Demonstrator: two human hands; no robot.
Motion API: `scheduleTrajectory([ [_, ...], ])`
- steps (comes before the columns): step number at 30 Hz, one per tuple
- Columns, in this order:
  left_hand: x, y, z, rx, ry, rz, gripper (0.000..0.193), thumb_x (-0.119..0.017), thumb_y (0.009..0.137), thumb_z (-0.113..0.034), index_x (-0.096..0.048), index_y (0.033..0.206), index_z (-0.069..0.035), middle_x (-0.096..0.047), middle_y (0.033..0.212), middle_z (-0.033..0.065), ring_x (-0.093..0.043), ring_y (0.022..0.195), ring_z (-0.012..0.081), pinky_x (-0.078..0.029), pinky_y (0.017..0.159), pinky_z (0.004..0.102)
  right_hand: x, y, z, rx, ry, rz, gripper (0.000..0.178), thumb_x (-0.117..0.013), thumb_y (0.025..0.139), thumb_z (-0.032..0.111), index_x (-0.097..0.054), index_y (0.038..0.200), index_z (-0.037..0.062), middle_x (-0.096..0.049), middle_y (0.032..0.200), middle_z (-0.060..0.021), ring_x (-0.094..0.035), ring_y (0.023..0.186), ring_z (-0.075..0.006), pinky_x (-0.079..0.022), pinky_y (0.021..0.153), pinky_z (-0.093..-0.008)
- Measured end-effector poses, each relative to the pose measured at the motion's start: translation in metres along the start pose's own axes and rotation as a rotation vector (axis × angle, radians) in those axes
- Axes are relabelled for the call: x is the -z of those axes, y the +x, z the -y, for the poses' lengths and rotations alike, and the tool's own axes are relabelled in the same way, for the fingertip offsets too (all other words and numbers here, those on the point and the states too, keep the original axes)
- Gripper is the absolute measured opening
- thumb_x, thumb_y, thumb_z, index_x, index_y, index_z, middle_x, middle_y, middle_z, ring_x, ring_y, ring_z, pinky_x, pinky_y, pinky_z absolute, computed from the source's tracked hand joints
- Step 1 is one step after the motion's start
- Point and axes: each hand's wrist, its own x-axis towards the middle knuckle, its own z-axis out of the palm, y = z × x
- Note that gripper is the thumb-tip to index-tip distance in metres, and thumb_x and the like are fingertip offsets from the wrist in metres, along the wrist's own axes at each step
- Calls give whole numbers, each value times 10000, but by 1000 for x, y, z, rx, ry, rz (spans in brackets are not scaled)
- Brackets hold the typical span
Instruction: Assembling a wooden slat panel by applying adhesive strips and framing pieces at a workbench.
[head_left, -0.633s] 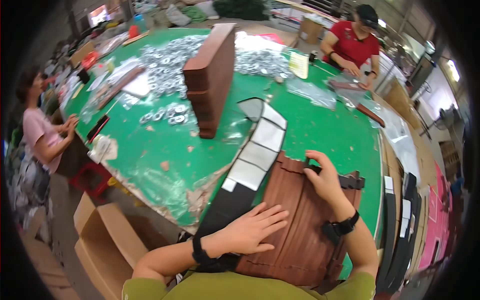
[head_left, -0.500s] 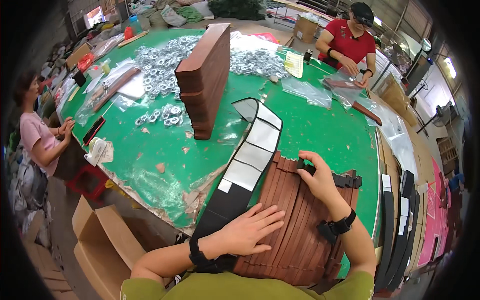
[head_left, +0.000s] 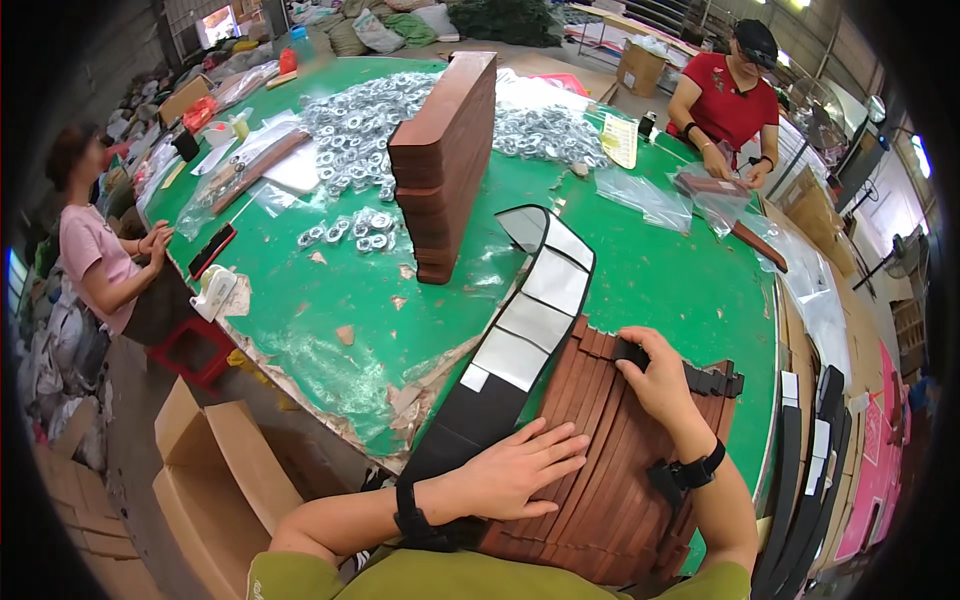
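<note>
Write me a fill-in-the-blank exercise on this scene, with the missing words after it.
1. The left hand lies on strips coloured ____.
2. The right hand touches a small piece coloured ____.
3. The open box is to the strips' ____.
4. The co-worker at upper right wears a shirt coloured ____.

Missing words: brown; black; left; red.

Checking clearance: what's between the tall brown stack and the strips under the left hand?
Head view: green tabletop, then the black-and-white band beside the strips.
</note>
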Motion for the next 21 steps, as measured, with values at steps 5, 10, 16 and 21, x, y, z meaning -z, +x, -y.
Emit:
scheduleTrajectory([
  [5,-1,-1,1,3,-20,-47,695,-674,898,-394,-460,1462,-49,-325,1600,130,-236,1512,309,-199,1224,496,0,2,4,22,-17,-20,400,-734,791,12,-641,1180,5,-653,1197,-159,-625,1142,-318,-483,1000,-368],
  [10,-3,0,3,-11,-38,-57,706,-693,886,-388,-464,1456,-42,-333,1595,131,-248,1509,309,-202,1222,494,-3,2,-1,20,-62,-21,382,-736,790,11,-656,1163,-1,-659,1195,-156,-634,1125,-317,-492,986,-363],
  [16,-1,-2,2,-2,-62,-59,696,-694,888,-377,-469,1453,-41,-329,1598,130,-243,1511,307,-202,1222,494,-4,1,0,8,-68,-19,382,-748,781,24,-664,1153,-2,-659,1201,-154,-634,1113,-331,-493,969,-377],
  [21,-2,-1,5,-7,-60,-54,696,-692,889,-375,-467,1455,-39,-326,1599,131,-243,1510,307,-201,1223,495,-3,7,2,5,-77,-17,371,-754,775,36,-675,1136,1,-663,1192,-155,-634,1102,-348,-494,960,-393],
])
